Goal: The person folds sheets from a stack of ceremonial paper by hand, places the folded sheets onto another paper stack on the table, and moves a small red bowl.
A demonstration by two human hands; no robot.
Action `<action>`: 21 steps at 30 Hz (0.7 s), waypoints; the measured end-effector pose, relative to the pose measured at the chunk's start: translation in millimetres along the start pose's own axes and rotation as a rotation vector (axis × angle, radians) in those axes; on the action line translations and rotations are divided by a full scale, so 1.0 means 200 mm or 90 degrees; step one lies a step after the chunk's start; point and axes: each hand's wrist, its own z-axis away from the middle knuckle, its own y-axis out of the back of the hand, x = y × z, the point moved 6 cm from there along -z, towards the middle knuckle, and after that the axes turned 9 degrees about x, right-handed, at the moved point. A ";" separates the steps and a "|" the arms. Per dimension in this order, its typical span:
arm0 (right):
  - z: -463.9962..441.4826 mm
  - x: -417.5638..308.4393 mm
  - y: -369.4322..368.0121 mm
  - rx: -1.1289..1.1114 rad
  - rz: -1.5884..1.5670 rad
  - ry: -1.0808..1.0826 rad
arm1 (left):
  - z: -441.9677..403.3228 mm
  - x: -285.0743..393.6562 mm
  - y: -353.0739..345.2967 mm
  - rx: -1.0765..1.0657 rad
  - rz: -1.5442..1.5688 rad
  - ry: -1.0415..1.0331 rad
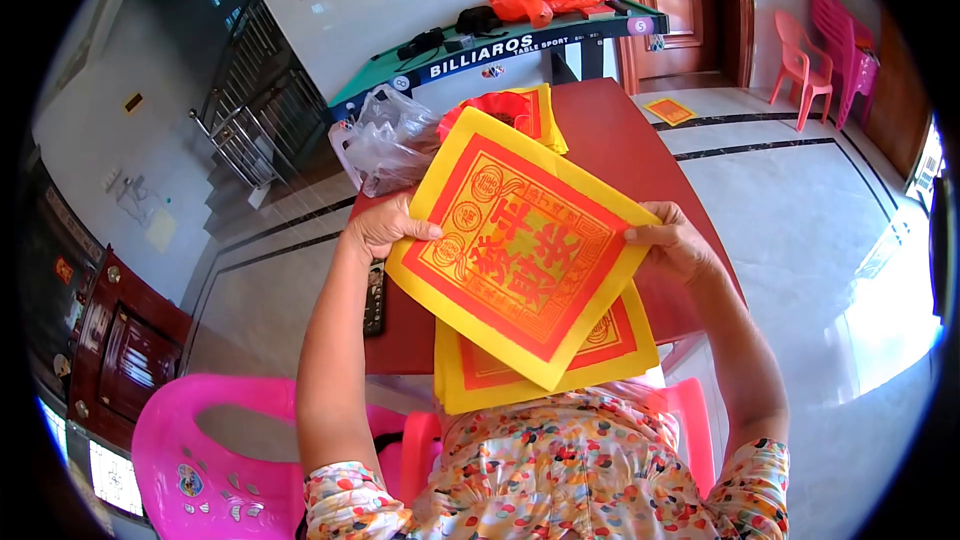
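Note:
A square yellow joss paper (525, 245), printed in red with large characters, is stretched between my two hands and tilted. My left hand (392, 228) pinches its left edge, the thumb lying on top. At the right corner my right hand (677, 242) grips it between thumb and fingers. Below it, partly covered, a stack of the same paper (470, 375) rests at my lap against the table edge. More yellow and red paper (548, 118) lies farther back on the table, beside a red ring-shaped item (490, 112) that I cannot make out.
On the red table (620, 140) are a clear plastic bag (390, 135) and a black remote control (374, 300). Behind stands a billiards table (480, 62) with red bags. Pink chairs (215, 440) stand left and far right. One paper sheet (670, 112) lies on the floor.

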 end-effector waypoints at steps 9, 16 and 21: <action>-0.03 -0.11 -0.07 -0.020 0.308 -0.004 | -0.29 0.19 -0.07 -0.131 -0.112 0.015; -0.18 -0.13 0.16 0.175 0.272 0.122 | -0.48 0.35 0.09 0.017 -0.151 -0.045; -0.36 -0.30 0.35 0.271 0.074 0.158 | -0.58 0.17 0.54 0.481 -0.014 -0.017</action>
